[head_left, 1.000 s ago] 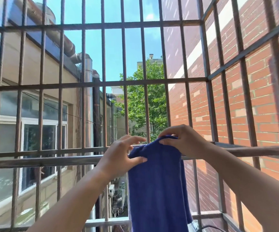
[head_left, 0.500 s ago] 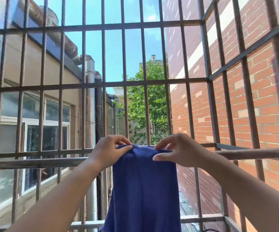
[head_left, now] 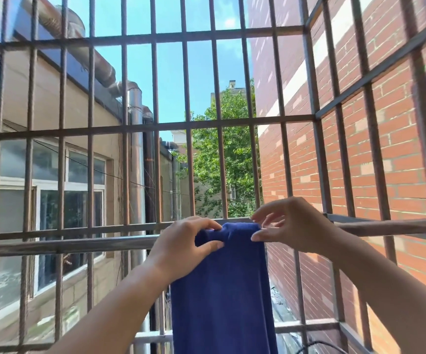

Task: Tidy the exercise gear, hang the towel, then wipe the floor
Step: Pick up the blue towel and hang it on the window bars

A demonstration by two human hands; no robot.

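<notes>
Outside, at the left of the frame, a beige plastered wall (head_left: 48, 103) carries a white-framed window (head_left: 53, 200), and beside it a dull, round metal duct (head_left: 135, 149) runs vertically. A grille (head_left: 140, 128) of thin, rusty brown bars crosses the whole view in a square pattern. Across the lower part a smooth grey tube rail (head_left: 79, 244) lies horizontally. At lower centre the left hand (head_left: 181, 249) pinches the upper left corner of the blue towel (head_left: 222, 290) between thumb and curled fingers. The towel is soft and slightly fuzzy; it is folded over the rail and hangs straight down as a long narrow band to the bottom edge. Behind it a leafy green tree (head_left: 235, 159) shows through the bars. The right hand (head_left: 293, 226) is at the upper right corner of the towel with its fingers spread and loose, gripping nothing; the thumb tip is at the cloth's edge. At the right stands a rough red brick wall (head_left: 398, 162) with pale mortar lines.
</notes>
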